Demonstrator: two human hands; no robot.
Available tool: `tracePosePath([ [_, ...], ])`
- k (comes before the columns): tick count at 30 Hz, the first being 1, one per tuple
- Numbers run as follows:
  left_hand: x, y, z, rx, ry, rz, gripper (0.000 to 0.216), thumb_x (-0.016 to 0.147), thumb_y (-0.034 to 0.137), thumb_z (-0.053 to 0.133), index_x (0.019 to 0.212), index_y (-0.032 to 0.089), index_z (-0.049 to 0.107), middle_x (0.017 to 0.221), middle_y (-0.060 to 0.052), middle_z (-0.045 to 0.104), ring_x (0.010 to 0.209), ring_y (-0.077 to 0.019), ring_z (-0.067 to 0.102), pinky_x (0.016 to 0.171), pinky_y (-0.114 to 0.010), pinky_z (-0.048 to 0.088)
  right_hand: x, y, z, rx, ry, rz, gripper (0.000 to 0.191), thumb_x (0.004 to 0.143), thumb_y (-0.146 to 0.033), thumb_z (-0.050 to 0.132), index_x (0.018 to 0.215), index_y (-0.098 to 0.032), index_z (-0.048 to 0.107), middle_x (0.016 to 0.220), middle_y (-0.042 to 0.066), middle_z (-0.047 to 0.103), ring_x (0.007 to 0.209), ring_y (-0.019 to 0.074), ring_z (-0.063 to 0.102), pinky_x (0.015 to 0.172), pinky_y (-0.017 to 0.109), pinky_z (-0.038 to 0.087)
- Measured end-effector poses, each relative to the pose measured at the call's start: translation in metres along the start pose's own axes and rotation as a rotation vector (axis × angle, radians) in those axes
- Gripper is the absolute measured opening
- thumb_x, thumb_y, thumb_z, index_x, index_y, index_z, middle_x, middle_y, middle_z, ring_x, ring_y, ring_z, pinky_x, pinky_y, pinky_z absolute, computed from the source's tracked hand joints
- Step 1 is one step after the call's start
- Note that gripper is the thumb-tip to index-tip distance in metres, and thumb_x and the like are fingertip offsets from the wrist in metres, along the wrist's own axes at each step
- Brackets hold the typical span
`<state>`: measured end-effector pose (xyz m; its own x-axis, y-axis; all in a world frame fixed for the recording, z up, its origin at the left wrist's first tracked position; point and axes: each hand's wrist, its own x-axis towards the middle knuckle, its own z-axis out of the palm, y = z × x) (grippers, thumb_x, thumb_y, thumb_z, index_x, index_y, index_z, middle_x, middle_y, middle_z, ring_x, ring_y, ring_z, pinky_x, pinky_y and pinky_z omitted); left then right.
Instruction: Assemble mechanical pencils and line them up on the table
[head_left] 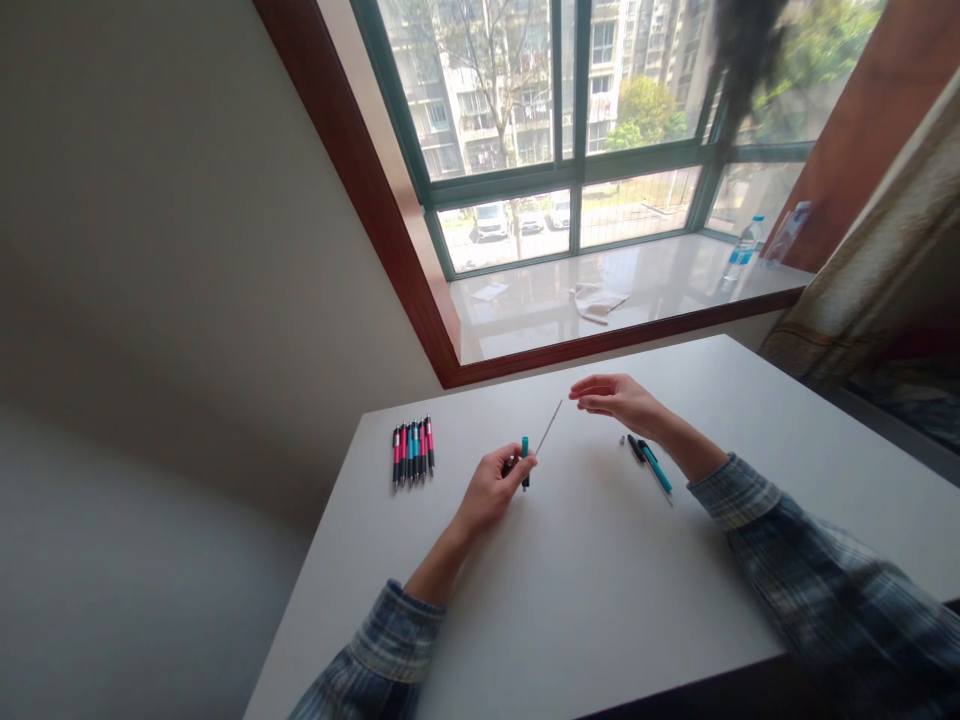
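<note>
My left hand (491, 487) clamped on a teal-and-black plastic pen part (525, 446) and slim pale rod (550, 425), the rod's tip just beside my loosely parted right hand (624, 402).

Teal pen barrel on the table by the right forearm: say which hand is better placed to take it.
Probably the right hand: it looks free and nearer the barrel; the left hand holds a thin refill.

Bright window (576, 180) (slight glare), dim wall (225, 200)
</note>
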<state>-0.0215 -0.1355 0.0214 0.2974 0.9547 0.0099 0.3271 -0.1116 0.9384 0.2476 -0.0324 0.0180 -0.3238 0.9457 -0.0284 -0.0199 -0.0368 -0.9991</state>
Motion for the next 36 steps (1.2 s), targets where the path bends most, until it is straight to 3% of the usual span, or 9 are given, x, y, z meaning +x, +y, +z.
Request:
tracePosePath([
  [12, 0.0, 0.0, 0.001, 0.013, -0.014, -0.014, 0.034, 0.094, 0.05, 0.056, 0.087, 0.017, 0.063, 0.07, 0.002, 0.048, 0.068, -0.0131, 0.041, 0.066, -0.025, 0.035, -0.009, -0.013, 0.016, 0.299, 0.058, -0.052, 0.041, 0.063, -0.03, 0.092, 0.098, -0.023, 0.073, 0.102, 0.005, 0.076, 0.094, 0.0179, 0.07, 0.09, 0.033, 0.052],
  [25, 0.001, 0.0, 0.0, 0.01, -0.007, -0.009, 0.036, 0.091, 0.051, 0.059, 0.086, 0.016, 0.065, 0.069, 0.002, 0.054, 0.066, -0.0125, 0.045, 0.066, -0.025, 0.038, -0.013, -0.019, 0.019, 0.282, 0.035, -0.06, 0.042, 0.062, -0.033, 0.093, 0.098, -0.023, 0.073, 0.1, 0.005, 0.077, 0.099, 0.0199, 0.068, 0.093, 0.036, 0.05],
  [36, 0.001, 0.003, 0.0, 0.032, -0.027, -0.012, 0.039, 0.093, 0.054, 0.055, 0.086, 0.016, 0.063, 0.07, 0.001, 0.051, 0.067, -0.0138, 0.044, 0.067, -0.026, 0.038, -0.011, -0.015, 0.021, 0.278, 0.001, -0.037, 0.041, 0.062, -0.032, 0.092, 0.098, -0.024, 0.074, 0.1, 0.006, 0.076, 0.099, 0.0198, 0.068, 0.092, 0.035, 0.05],
])
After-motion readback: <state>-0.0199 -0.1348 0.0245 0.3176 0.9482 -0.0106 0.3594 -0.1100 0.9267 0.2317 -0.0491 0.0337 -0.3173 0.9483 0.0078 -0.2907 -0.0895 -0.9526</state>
